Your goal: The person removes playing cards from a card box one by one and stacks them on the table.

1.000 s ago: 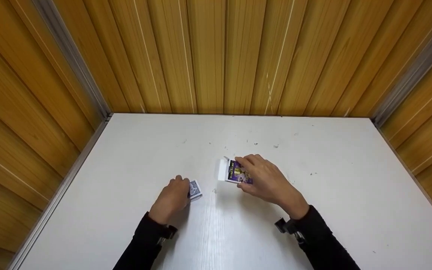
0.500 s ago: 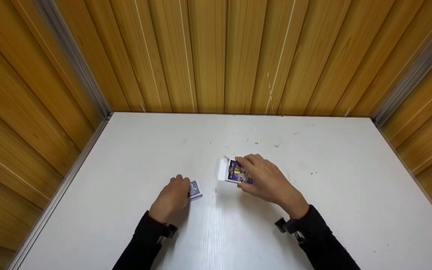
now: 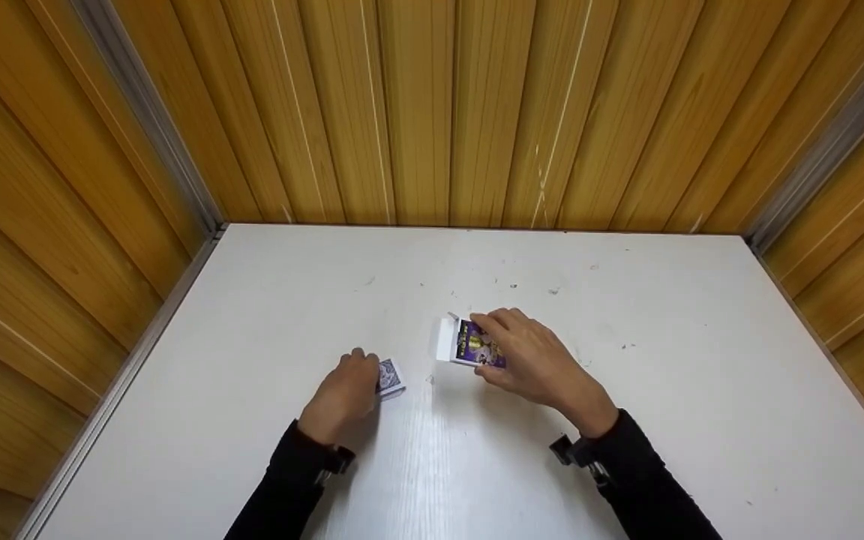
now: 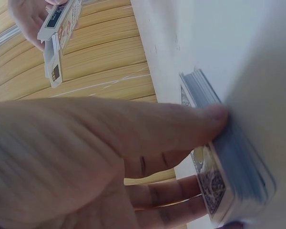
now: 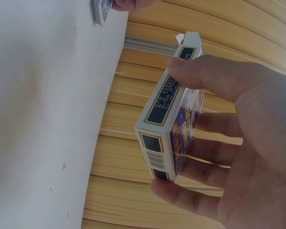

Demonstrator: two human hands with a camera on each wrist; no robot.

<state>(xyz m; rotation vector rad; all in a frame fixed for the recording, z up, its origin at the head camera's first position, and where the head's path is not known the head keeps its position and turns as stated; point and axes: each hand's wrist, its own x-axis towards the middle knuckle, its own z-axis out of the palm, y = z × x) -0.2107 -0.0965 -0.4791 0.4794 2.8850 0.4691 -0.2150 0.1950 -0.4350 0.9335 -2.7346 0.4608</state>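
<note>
the left hand (image 3: pixel 342 401) gripped a deck of cards (image 3: pixel 389 378) by its edges, thumb on one side and fingers on the other, the blue-backed stack resting on the white table (image 3: pixel 664 390). just to its right, the right hand (image 3: pixel 537 364) grasped a purple card box (image 3: pixel 473 343), thumb on the top edge and fingers beneath, its white flap open toward the deck. the wrist view showed the box held clear of the tabletop. wooden panelled walls (image 3: pixel 432 105) stood around the table.

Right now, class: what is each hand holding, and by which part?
The left hand grips the card deck by its long edges; the right hand holds the open card box across its narrow sides.
</note>
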